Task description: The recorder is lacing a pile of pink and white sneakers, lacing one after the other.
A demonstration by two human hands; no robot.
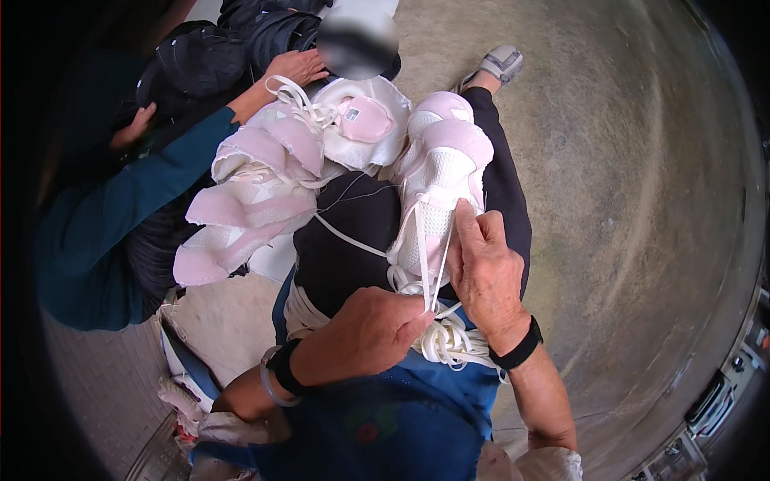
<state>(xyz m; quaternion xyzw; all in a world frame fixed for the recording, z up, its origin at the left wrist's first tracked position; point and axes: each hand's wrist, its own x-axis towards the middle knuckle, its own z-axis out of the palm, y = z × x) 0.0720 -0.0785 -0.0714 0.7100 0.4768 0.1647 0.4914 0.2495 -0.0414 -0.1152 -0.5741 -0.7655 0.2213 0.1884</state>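
Across my right thigh lies a pink and white mesh shoe upper [443, 168], with white laces [423, 240] threaded through its front. My left hand [361, 333] is closed in a pinch on the laces and draws two strands taut toward me. At the upper's right edge, my right hand [488, 268] is closed, its index finger and thumb gripping the upper beside the lace holes. A bundle of loose white laces [453, 341] rests in my lap just below both hands.
More pink and white uppers [249, 200] are piled at my left, one with laces looped on top. A co-worker's teal sleeve [152, 208] reaches in from the left, a hand [295, 67] near black uppers [200, 60]. Concrete floor [609, 200] spreads to the right.
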